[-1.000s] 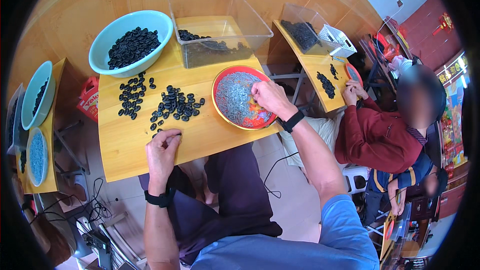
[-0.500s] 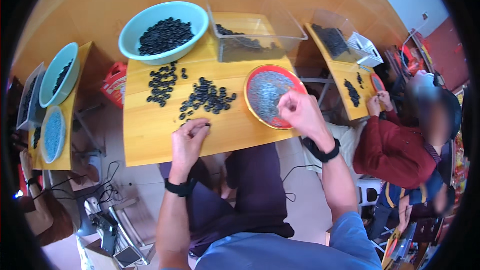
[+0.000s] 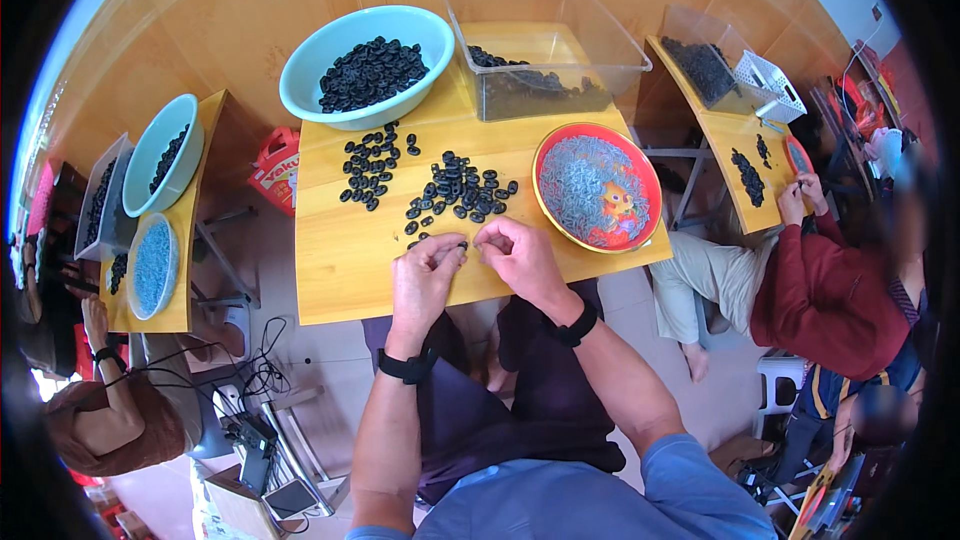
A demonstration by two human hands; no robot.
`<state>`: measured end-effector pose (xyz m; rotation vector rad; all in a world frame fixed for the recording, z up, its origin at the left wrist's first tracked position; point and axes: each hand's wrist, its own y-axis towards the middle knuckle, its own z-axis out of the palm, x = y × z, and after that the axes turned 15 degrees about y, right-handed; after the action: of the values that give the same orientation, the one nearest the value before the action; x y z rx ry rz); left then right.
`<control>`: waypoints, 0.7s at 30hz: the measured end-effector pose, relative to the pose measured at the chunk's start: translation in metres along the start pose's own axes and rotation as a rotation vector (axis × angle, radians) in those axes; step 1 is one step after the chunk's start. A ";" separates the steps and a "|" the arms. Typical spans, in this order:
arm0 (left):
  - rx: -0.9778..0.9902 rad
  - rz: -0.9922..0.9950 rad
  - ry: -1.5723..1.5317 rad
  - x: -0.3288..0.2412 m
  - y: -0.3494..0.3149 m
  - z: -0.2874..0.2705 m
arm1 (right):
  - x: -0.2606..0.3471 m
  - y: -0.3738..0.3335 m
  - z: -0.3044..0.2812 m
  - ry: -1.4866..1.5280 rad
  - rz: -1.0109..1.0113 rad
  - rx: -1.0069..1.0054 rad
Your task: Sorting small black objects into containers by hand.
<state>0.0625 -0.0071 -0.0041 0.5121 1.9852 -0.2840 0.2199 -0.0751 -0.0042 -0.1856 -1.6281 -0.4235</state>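
My feed shows the left hand (image 3: 420, 286) pinching a black piece (image 3: 462, 246) just beside the right hand (image 3: 526, 260), whose hold I can't tell, lettered bag (image 3: 277, 176) leftward, basin (image 3: 303, 68) of black pieces (image 3: 373, 75) beyond, bowl (image 3: 651, 190) of grey bits (image 3: 583, 185) rightward.

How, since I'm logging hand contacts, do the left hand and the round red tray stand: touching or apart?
Apart: the head view shows tabletop and the right hand between left hand and round red tray.
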 end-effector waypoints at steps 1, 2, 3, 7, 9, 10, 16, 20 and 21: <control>0.014 -0.012 0.025 -0.002 0.000 0.000 | -0.002 0.001 0.000 0.004 0.004 -0.006; 0.021 -0.014 0.029 -0.001 0.001 0.001 | -0.004 0.002 -0.001 0.027 -0.006 0.006; 0.009 0.000 0.035 0.000 0.001 0.001 | -0.004 0.003 0.000 0.053 -0.017 0.018; -0.005 0.026 0.032 -0.001 0.001 0.002 | -0.004 0.004 -0.001 0.036 -0.042 0.028; 0.001 0.029 0.044 0.001 0.002 0.001 | -0.003 0.003 -0.001 0.021 -0.015 0.059; 0.003 0.032 0.054 0.001 0.001 0.001 | -0.002 0.003 -0.001 0.023 -0.014 0.057; -0.005 0.041 0.063 0.001 0.001 0.002 | -0.004 0.002 -0.002 0.050 -0.008 0.054; -0.002 0.058 0.091 0.001 0.000 0.003 | -0.005 0.002 -0.003 0.029 -0.004 0.067; -0.002 0.062 0.097 0.002 0.000 0.003 | -0.004 0.002 -0.003 0.037 0.000 0.065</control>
<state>0.0641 -0.0074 -0.0067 0.5947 2.0587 -0.2230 0.2239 -0.0736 -0.0076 -0.1282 -1.6029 -0.3715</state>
